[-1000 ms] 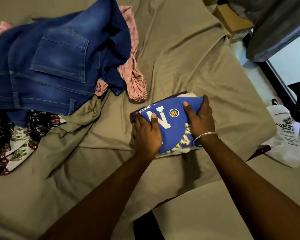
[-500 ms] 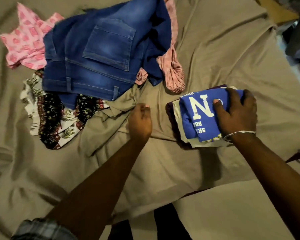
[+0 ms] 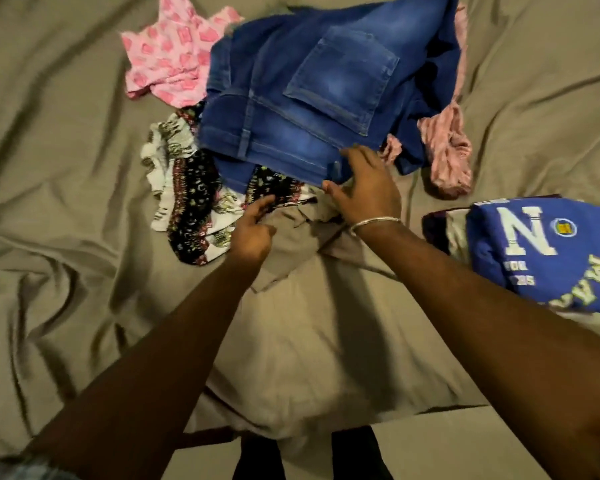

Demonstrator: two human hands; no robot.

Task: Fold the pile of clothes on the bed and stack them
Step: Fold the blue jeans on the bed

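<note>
Rumpled olive bedsheet [image 3: 66, 237] carries the unfolded pile at upper centre, where the right hand [image 3: 368, 188], fingers spread, touches the jeans [image 3: 291, 109] and the left hand [image 3: 252, 233] pinches khaki cloth [image 3: 302, 230]; tugging it could topple the jeans and drag neighbours toward the folded stack [image 3: 548, 254] at right.

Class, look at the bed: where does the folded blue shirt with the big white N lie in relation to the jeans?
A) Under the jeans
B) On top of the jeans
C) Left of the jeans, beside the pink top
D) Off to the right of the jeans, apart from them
D: the folded blue shirt lies on the sheet at the right edge of the view, clear of the jeans, and neither hand touches it.
</note>
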